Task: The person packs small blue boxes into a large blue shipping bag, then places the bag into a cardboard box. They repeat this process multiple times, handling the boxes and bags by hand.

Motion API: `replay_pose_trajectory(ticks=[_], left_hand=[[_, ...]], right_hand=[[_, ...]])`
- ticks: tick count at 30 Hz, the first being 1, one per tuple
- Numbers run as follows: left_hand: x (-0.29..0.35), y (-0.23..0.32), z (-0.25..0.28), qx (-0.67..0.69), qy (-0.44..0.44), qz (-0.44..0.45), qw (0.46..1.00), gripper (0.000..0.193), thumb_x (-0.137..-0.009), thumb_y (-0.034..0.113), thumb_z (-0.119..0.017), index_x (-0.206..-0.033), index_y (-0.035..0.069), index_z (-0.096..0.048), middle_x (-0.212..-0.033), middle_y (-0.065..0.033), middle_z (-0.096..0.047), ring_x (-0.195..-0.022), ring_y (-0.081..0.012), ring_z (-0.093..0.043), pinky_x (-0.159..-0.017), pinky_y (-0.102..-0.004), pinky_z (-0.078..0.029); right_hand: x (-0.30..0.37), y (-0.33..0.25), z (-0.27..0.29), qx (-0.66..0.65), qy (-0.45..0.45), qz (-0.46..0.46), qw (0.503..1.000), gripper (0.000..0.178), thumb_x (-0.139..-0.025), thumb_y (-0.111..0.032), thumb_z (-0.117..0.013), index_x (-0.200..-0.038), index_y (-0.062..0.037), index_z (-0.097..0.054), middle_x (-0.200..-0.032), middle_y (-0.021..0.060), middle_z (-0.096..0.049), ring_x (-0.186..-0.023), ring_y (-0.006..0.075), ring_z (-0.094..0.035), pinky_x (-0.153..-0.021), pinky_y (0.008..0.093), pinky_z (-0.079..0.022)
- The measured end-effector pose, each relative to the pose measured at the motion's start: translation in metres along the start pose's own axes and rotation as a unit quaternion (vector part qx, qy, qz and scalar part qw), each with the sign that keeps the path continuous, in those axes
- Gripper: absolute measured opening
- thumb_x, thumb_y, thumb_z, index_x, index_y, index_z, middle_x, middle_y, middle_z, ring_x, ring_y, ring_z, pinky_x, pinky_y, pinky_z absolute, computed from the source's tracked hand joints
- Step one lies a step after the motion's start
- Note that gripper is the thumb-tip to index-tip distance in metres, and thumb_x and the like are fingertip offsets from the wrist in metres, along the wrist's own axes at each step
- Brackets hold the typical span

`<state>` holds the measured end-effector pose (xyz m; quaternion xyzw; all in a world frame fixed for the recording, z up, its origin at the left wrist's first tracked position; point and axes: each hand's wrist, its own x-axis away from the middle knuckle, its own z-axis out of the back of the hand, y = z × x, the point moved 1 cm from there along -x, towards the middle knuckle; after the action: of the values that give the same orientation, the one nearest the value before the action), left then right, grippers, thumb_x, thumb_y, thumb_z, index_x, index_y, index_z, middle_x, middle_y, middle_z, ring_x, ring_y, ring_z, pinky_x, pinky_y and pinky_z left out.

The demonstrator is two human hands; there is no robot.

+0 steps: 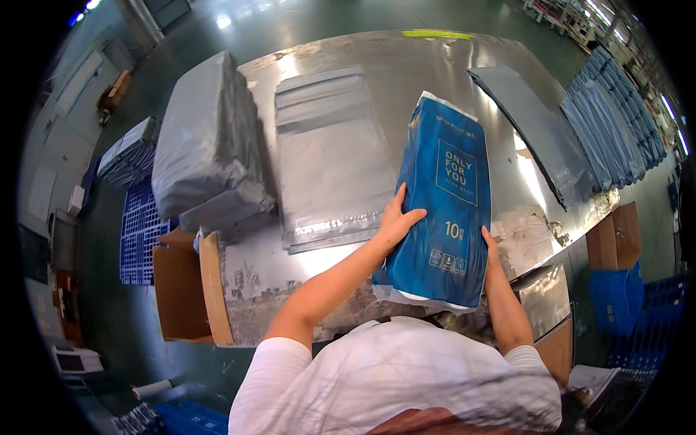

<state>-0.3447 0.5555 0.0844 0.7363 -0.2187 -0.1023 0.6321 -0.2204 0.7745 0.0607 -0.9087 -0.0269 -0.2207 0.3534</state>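
A long blue plastic-wrapped pack (442,196) with white printing is between my two hands, over the near right part of the metal table. Its white ends show at top and bottom. My left hand (399,223) grips the pack's left side, thumb lying over the front face. On the opposite edge, my right hand (491,250) presses against the pack, its fingers mostly hidden behind it. Just left of the pack, a flat pile of grey plastic mailing bags (330,159) lies on the table.
The metal table (254,290) carries a tall grey plastic-covered stack (206,138) at left and flat grey bags (536,130) at right. Folded grey-blue bundles (609,123) sit beyond. Open cardboard boxes stand at the near left (181,290) and right (616,235). Blue pallets (138,232) are on the floor.
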Motion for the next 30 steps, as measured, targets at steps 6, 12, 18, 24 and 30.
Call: replay_pose_trajectory(ticks=[6, 12, 18, 24, 30], left_hand=[[0.116, -0.004, 0.094, 0.048, 0.005, -0.081, 0.996, 0.078, -0.078, 0.022, -0.058, -0.138, 0.001, -0.013, -0.138, -0.0181, -0.024, -0.124, -0.0265, -0.031, -0.1, -0.0346, -0.027], [0.205, -0.068, 0.161, 0.077, 0.021, -0.015, 0.997, 0.073, -0.087, 0.037, -0.045, -0.139, 0.004, -0.006, -0.141, -0.0125, -0.019, -0.127, -0.0236, -0.025, -0.103, -0.0339, -0.022], [0.197, -0.087, 0.206, 0.171, 0.101, -0.005, 0.98, 0.065, -0.091, 0.049, -0.027, -0.138, 0.005, -0.017, -0.139, -0.0082, -0.026, -0.126, -0.0197, -0.027, -0.104, -0.0304, -0.021], [0.161, -0.085, 0.198, 0.296, 0.109, 0.081, 0.945, 0.063, -0.09, 0.053, -0.026, -0.132, 0.006, -0.032, -0.131, -0.011, -0.04, -0.116, -0.0239, -0.041, -0.098, -0.0347, -0.033], [0.198, -0.096, 0.192, 0.273, 0.155, 0.147, 0.938, 0.064, -0.09, 0.053, -0.026, -0.128, 0.003, -0.037, -0.125, -0.0141, -0.045, -0.11, -0.0256, -0.046, -0.093, -0.0358, -0.038]], right_hand=[[0.014, 0.078, -0.049, 0.081, -0.094, 0.042, 0.991, 0.058, -0.081, -0.029, -0.057, -0.127, -0.003, -0.034, -0.12, 0.0153, -0.047, -0.104, 0.0241, -0.051, -0.086, 0.0356, -0.044], [0.03, 0.178, -0.06, 0.229, -0.115, 0.046, 0.966, 0.067, -0.088, -0.027, -0.048, -0.139, -0.0055, -0.01, -0.136, 0.0135, -0.029, -0.122, 0.0242, -0.033, -0.101, 0.0346, -0.028], [0.012, 0.172, -0.138, 0.198, -0.166, 0.005, 0.966, 0.068, -0.091, -0.051, -0.029, -0.138, -0.0031, -0.016, -0.141, 0.0103, -0.023, -0.129, 0.0202, -0.022, -0.105, 0.0324, -0.02], [-0.062, 0.201, -0.077, 0.212, -0.083, 0.006, 0.974, 0.064, -0.09, -0.049, -0.036, -0.134, -0.0042, -0.028, -0.135, 0.0072, -0.034, -0.122, 0.0195, -0.035, -0.101, 0.0298, -0.028], [0.001, 0.203, -0.101, 0.155, -0.123, 0.007, 0.98, 0.058, -0.091, -0.041, -0.036, -0.135, -0.0036, -0.025, -0.136, 0.0087, -0.032, -0.123, 0.0191, -0.033, -0.102, 0.034, -0.027]])
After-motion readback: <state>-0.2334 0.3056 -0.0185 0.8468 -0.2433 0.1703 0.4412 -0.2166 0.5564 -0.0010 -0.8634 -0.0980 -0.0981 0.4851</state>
